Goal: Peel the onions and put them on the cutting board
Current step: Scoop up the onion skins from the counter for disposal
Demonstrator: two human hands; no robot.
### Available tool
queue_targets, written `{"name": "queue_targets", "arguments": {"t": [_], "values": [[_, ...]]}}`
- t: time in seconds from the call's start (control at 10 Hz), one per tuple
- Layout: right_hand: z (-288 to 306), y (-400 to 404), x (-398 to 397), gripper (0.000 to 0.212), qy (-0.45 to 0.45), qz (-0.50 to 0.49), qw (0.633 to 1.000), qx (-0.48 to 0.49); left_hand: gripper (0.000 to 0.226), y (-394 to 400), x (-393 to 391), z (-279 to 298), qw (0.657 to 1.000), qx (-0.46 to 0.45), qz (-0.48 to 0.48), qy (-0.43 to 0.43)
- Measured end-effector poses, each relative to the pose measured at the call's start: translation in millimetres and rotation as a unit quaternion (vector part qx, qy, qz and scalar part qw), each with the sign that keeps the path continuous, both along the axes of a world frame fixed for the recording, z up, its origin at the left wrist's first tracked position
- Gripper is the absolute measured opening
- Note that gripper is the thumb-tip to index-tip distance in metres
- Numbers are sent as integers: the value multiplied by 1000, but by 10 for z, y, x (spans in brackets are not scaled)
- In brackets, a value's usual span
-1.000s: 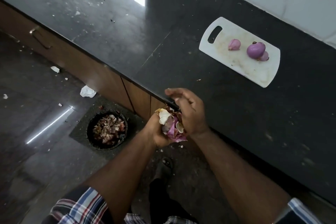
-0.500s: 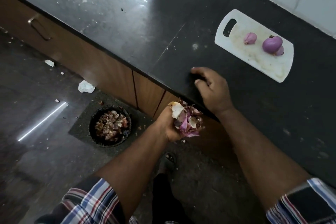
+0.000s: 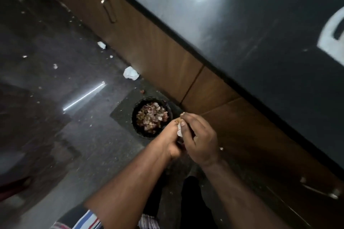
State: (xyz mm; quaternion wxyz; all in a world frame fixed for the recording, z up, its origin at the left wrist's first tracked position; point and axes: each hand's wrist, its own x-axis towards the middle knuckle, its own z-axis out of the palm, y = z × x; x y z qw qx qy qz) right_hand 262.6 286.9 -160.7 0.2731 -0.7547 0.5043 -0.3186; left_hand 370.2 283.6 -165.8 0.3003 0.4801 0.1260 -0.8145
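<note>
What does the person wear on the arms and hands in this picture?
Both forearms are bare, and the left hand and right hand have no gloves. No ring or watch can be seen. Only the left short sleeve shows, at the bottom edge: a checked fabric with white, blue and red stripes. The right sleeve is out of view.

Glossy dark stone countertop (image 3: 251, 29), wood-grain cabinet fronts (image 3: 158, 46), metal handle (image 3: 108, 10), papery onion skins (image 3: 151, 117)
</note>
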Motion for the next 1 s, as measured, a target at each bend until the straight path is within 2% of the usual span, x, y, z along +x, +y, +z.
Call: {"name": "queue_targets", "arguments": {"t": [0.1, 0.2, 0.3, 0.4, 0.5, 0.6, 0.7, 0.8, 0.9, 1.0], "values": [[-488, 49, 506, 24, -50, 1, 997, 59, 36, 133, 465, -514, 997, 48, 45, -37], [-1068, 34, 939, 18, -100, -11, 984, 145, 29, 164, 830, -1030, 991, 75, 83, -75], [-1701, -44, 1241, 28, -123, -74, 946, 289, 46, 96, 1087, -1515, 988, 74, 88, -108], [-2246, -266, 1385, 24, -148, -188, 877, 416, 48, 21, 1249, -1915, 987, 59, 101, -109], [-2759, -349, 1457, 20, -162, -289, 788, 520, 55, -27, 1260, -2230, 987, 27, 102, -125], [-3052, -317, 1598, 51, -114, -296, 755, 573, 57, 12, 1071, -2454, 987, 14, 44, -157], [-2753, -458, 1832, 39, -141, -248, 776, 562, 42, 169, 1098, -2733, 981, 15, 29, -190], [-2534, -413, 1804, 40, -178, -154, 861, 452, 64, 82, 1233, -2702, 985, 44, 117, -122], [-2745, -266, 1605, 54, -61, -125, 854, 501, 60, -166, 1256, -2351, 983, -3, 116, -145], [-2702, -404, 1578, 50, -132, -199, 760, 604, 73, -231, 1170, -2069, 978, -62, 125, -153]]}}
